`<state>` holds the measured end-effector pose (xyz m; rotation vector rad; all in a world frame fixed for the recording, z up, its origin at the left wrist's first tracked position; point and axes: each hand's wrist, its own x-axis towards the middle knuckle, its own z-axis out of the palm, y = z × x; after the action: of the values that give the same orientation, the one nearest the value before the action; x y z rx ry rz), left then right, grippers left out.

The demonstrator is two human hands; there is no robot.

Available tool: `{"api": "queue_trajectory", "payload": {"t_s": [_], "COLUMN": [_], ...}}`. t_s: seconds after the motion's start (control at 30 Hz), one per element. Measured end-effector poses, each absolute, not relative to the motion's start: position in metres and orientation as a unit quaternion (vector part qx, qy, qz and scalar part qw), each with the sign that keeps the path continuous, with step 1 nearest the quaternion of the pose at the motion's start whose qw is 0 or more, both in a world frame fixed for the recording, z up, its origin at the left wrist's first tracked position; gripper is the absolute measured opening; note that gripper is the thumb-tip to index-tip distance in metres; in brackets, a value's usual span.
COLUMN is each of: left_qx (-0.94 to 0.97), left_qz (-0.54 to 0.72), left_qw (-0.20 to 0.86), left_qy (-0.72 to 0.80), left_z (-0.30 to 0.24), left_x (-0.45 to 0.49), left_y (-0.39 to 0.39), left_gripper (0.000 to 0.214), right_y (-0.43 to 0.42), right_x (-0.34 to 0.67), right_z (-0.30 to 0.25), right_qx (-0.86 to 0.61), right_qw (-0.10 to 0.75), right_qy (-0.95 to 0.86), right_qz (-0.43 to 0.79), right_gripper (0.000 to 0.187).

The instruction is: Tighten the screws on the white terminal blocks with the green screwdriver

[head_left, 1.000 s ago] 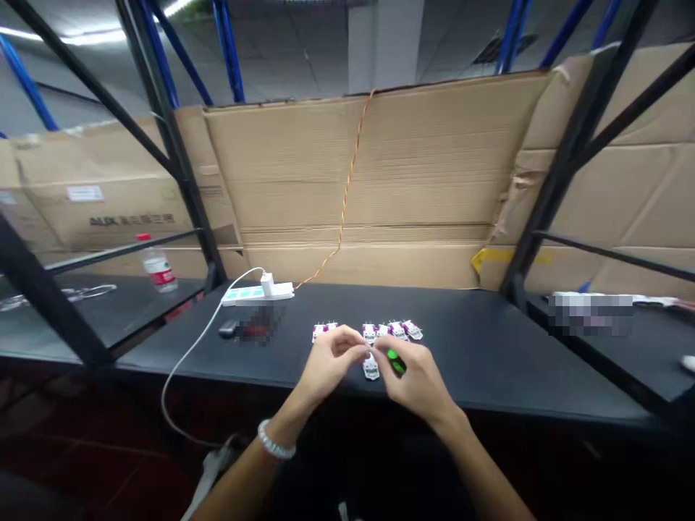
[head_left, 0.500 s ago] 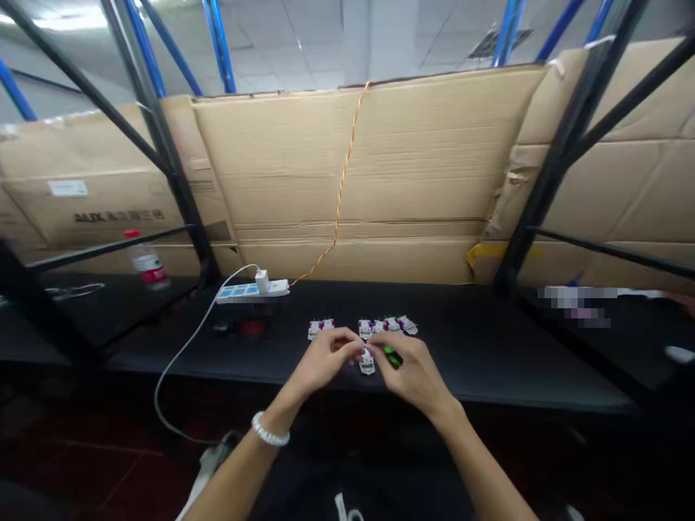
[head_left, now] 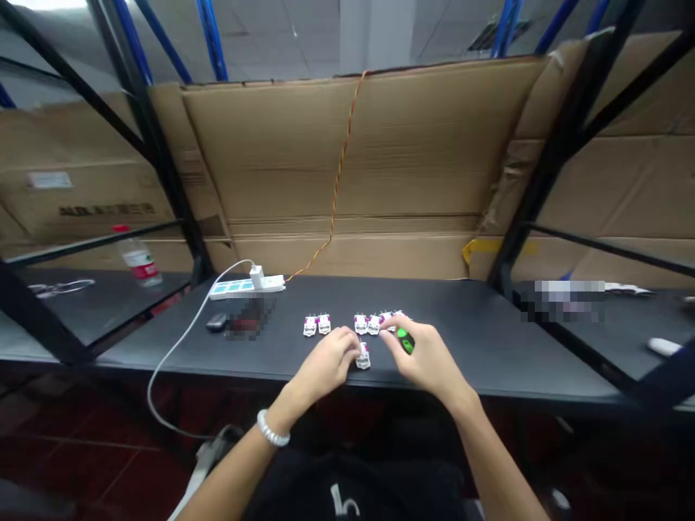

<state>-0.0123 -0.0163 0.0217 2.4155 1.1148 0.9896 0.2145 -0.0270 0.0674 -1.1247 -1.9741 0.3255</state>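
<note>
Apart now are the two hands, whose fingertips met above the white piece half a second ago; the right hand has drawn off to the right, while the left hand stays close in. Through the head view, I see the white piece on the black tabletop between the hands, near the front edge. The left thumb and fingers are bunched almost together at its left side; I cannot tell whether they grip it. On the right, thumb and forefinger stand slightly parted at the tips, and a green-and-black object is held in the curl of the hand. Just beyond, a pair of white-and-purple units sits to the left and a row of similar units to the right, its far end partly hidden by the right fingers, so forward room there is tight. My widest sideways stretch runs from the right hand to the right post. To the left, the white cable crosses the front edge, and the power strip lies near the back, where the cardboard wall bounds my reach.
</note>
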Motion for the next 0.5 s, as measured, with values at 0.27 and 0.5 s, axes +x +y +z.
{"api": "queue_trajectory", "payload": {"t_s": [0.27,0.5], "left_qx": [0.873,0.881], "left_qz": [0.310,0.309], "left_qw": [0.028,0.002], "left_qy": [0.375,0.360], "left_z": [0.008,0.006], "left_x": [-0.008,-0.009], "left_y": [-0.018,-0.018], "left_gripper": [0.016,0.015], "right_y": [-0.030,-0.031], "right_x": [0.217,0.220], "right_z": [0.074,0.078], "right_qx": [-0.443,-0.441], "right_qw": [0.426,0.433], "right_qy": [-0.778,-0.777], "right_qz": [0.131,0.123], "right_gripper": [0.018,0.019]}}
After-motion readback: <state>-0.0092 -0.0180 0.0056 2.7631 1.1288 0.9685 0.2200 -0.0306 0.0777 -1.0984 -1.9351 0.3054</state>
